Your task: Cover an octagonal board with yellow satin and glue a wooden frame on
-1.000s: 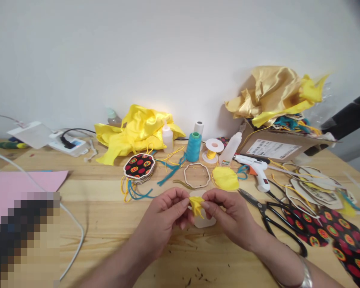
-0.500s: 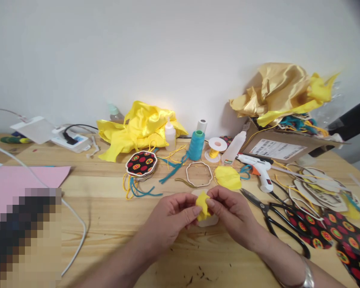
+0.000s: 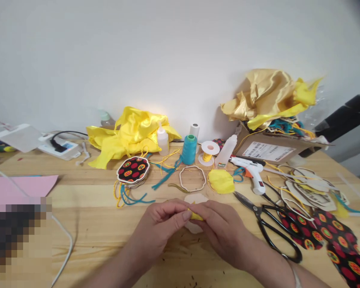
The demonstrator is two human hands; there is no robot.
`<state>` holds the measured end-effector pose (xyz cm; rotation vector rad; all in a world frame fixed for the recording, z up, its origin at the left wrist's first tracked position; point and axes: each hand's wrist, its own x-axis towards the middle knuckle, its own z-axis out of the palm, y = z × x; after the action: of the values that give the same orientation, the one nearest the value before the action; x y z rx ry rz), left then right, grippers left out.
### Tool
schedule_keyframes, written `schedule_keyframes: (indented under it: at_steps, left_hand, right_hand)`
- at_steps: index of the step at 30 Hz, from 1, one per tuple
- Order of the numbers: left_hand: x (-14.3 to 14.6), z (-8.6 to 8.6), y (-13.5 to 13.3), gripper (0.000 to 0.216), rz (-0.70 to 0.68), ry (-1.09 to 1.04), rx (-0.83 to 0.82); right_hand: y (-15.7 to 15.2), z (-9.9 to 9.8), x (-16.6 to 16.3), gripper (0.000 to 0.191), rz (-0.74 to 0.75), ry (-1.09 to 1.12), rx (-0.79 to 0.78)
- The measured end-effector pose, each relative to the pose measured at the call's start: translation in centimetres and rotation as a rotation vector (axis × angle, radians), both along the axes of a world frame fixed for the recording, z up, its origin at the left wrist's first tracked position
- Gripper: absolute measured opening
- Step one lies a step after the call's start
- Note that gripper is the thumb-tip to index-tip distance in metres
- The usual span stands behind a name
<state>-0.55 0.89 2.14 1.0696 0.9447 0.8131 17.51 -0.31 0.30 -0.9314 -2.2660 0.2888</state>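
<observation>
Cluttered wooden counter (image 3: 102, 224), white wall (image 3: 168, 60) behind. Left hand (image 3: 162, 226) and right hand (image 3: 225, 232) hold fingers (image 3: 184, 215) clamped on a bunched yellow scrap (image 3: 195, 216) above a bare cutout (image 3: 196, 198); the scrap is not yet spread over it.

A plain white wall (image 3: 168, 48) is rising directly behind the bench (image 3: 93, 224), filling the upper half of the view. The bench, of pale wood with visible grain, is stretching from edge to edge. Soft, even light is falling across the bench, and a brighter patch is glowing on the wall just above the bench's far edge. A black piece of furniture (image 3: 345, 116) is jutting in beyond the bench's right end.
</observation>
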Motion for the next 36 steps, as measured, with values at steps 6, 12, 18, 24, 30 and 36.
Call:
schedule_keyframes:
  at_steps: [6,12,18,24,30,36]
  left_hand:
    - [-0.7,-1.2,0.2,0.016,0.146,-0.004,-0.092]
    - [-0.7,-1.4,0.5,0.018,0.211,-0.006,-0.082]
    - [-0.6,-1.3,0.5,0.019,0.227,-0.044,-0.096]
    - [-0.5,-1.5,0.8,0.02,0.214,-0.033,-0.12]
    - [-0.5,-1.4,0.8,0.021,0.234,-0.04,-0.15]
    - [-0.5,-1.4,0.7,0.019,0.212,-0.038,-0.147]
  right_hand:
    - [0.4,1.3,0.8,0.022,-0.116,-0.097,0.29]
    - [1.8,5.6,7.0,0.027,-0.827,-0.268,0.492]
    - [2.5,7.0,14.1,0.044,-1.16,-0.747,-0.053]
    - [3.4,6.1,7.7,0.02,-0.587,-0.714,-0.089]
    - [4.2,3.2,5.5,0.008,-0.416,-0.888,-0.068]
    - [4.4,1.9,6.6,0.011,-0.367,-0.777,0.013]
